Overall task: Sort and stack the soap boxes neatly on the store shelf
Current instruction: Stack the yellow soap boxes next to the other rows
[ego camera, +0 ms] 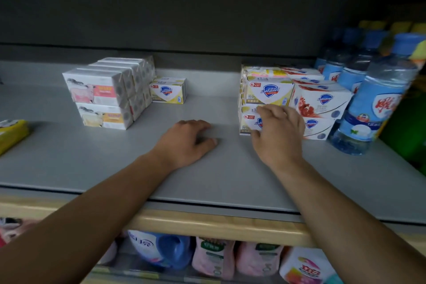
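Observation:
On the grey shelf (92,157) a stack of yellow Safeguard soap boxes (267,92) stands at the right, with red-and-white Safeguard boxes (320,101) stacked beside it. My right hand (279,131) grips the lowest yellow box (247,122) at the stack's front, fingers over its top and thumb at its lower edge. My left hand (186,143) rests palm down on the shelf, fingers curled, holding nothing. At the left stand white soap boxes (103,97) in two layers, with a single yellow Safeguard box (168,91) to their right.
Blue-capped water bottles (368,104) crowd the right end of the shelf. A yellow packet (11,134) lies at the left edge. Detergent bottles and pink pouches (214,258) fill the shelf below. A dark panel closes the back.

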`<state>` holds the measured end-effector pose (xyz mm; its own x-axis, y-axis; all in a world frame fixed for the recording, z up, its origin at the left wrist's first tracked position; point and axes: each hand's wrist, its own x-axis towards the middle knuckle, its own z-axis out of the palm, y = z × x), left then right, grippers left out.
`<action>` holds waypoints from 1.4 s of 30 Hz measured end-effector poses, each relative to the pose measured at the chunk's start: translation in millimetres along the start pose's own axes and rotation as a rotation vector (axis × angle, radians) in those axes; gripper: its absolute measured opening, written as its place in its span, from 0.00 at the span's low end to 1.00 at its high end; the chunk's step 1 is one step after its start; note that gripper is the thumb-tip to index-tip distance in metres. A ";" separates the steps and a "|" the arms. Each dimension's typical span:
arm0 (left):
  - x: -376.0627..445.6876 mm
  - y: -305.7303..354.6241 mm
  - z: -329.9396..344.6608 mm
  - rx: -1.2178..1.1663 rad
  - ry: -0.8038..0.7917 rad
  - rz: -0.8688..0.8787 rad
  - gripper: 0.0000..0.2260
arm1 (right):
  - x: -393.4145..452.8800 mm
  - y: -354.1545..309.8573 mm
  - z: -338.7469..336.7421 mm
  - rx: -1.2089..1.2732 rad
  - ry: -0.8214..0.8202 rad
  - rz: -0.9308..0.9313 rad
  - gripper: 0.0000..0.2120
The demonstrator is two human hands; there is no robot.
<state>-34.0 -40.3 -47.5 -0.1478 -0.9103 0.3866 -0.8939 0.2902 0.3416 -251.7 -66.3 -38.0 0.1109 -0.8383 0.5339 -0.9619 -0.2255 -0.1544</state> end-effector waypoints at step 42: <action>10.7 -7.3 -15.1 -1.136 -0.058 -0.297 0.22 | -5.0 -19.2 -4.1 0.951 -0.215 0.032 0.15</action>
<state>-22.7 -47.7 -32.9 -0.0429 -0.9901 0.1337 -0.0103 0.1342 0.9909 -234.8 -55.7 -34.3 0.2224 -0.9024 0.3691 -0.3722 -0.4285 -0.8233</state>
